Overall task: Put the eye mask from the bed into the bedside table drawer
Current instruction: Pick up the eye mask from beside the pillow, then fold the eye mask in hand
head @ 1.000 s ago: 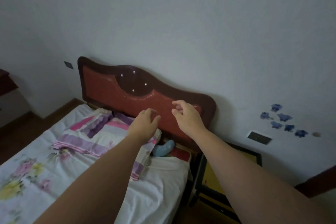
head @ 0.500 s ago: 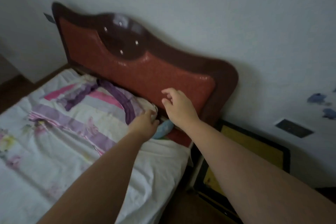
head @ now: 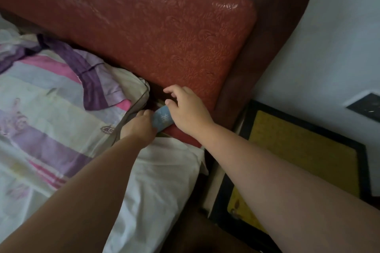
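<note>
The eye mask point(head: 163, 119) is light blue with a white pattern. It lies at the head of the bed point(head: 164, 174), against the foot of the red headboard point(head: 174, 47). My left hand point(head: 138, 127) curls its fingers onto the mask's left end. My right hand point(head: 186, 109) rests over its right end, fingers spread and thumb above the fabric. Only the mask's middle strip shows between the two hands. The bedside table point(head: 358, 151), black-framed with a yellow top, stands right of the bed; its drawer is out of sight.
A striped pink and purple quilt point(head: 61, 98) is bunched to the left of my hands. A dark wall socket point(head: 368, 107) sits on the white wall above the bedside table. A narrow gap separates the mattress from the table.
My view has dropped and closed in on the head of the bed. Both hands have come down from in front of the headboard onto the eye mask.
</note>
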